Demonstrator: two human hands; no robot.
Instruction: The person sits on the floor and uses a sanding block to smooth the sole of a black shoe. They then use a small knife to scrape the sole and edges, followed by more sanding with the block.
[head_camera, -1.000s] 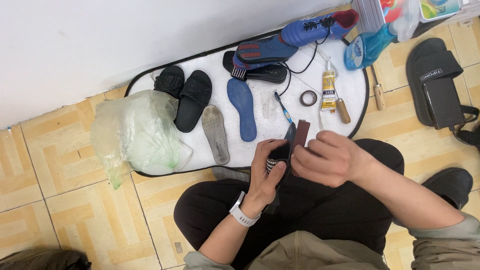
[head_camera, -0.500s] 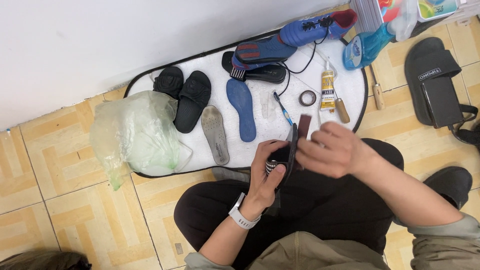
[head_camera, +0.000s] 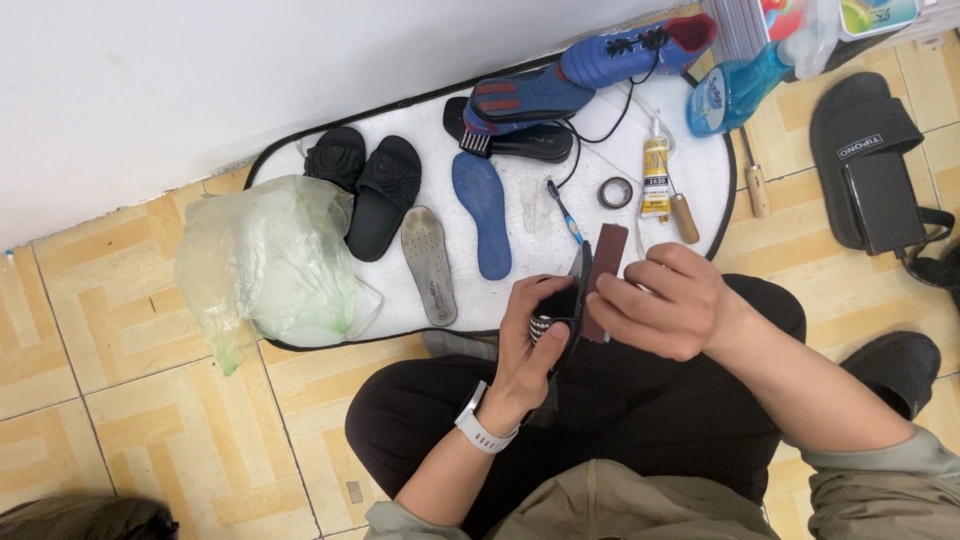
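Dark strip (head_camera: 603, 280), seemingly upright, wall-pointing

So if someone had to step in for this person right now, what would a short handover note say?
Left hand: grips a dark shoe part edge-up over the lap.
Right hand: presses a reddish-brown sanding strip against it.
On the white mat: blue insole, grey insole, black slippers, blue shoe, glue tube, tape roll, toothbrush.
Done: cannot tell how far the rubbing has got.
Left: glue lies untouched.
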